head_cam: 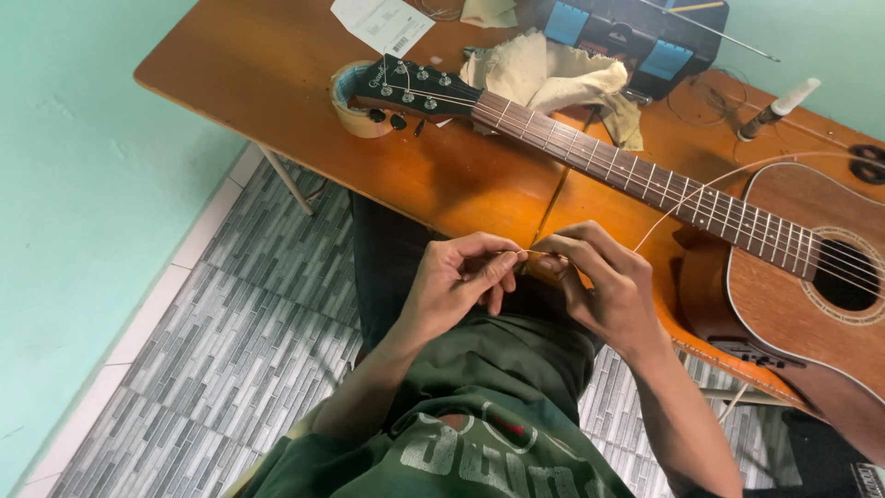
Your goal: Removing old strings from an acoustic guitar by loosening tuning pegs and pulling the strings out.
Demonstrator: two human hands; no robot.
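L hand (458, 281): pinching loose guitar string (682, 195) end, off bench (277, 83) near edge.
R hand (599, 281): pinching same string.
Guitar (737, 231): on bench; other strings on, this one not fitted yet.

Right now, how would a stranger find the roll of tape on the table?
Follow the guitar neck along the wooden table to the black headstock. The beige tape roll lies under it, the only ring-shaped thing there, unlike the crumpled cloth nearby.
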